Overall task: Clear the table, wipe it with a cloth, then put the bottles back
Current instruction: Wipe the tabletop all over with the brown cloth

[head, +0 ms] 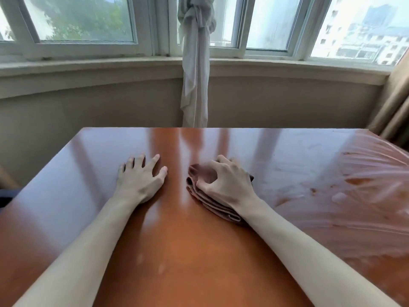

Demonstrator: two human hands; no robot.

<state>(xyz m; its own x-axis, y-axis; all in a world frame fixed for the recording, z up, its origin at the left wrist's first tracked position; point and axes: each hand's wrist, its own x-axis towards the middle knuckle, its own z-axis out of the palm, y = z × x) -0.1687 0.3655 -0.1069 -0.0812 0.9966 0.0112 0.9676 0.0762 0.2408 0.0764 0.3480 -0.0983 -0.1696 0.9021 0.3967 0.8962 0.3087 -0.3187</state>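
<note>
A glossy reddish-brown wooden table (287,151) fills the lower view. My right hand (228,185) grips a folded brown cloth (205,200) with curled fingers, pressing it onto the table near the middle. My left hand (141,178) rests flat on the table to the left of the cloth, fingers spread. No bottles are in view.
Wet smears and streaks (358,185) cover the table's right side. A knotted grey curtain (195,63) hangs behind the far edge, below a bay window with a wide sill (88,67). A tan curtain (396,103) hangs at the far right.
</note>
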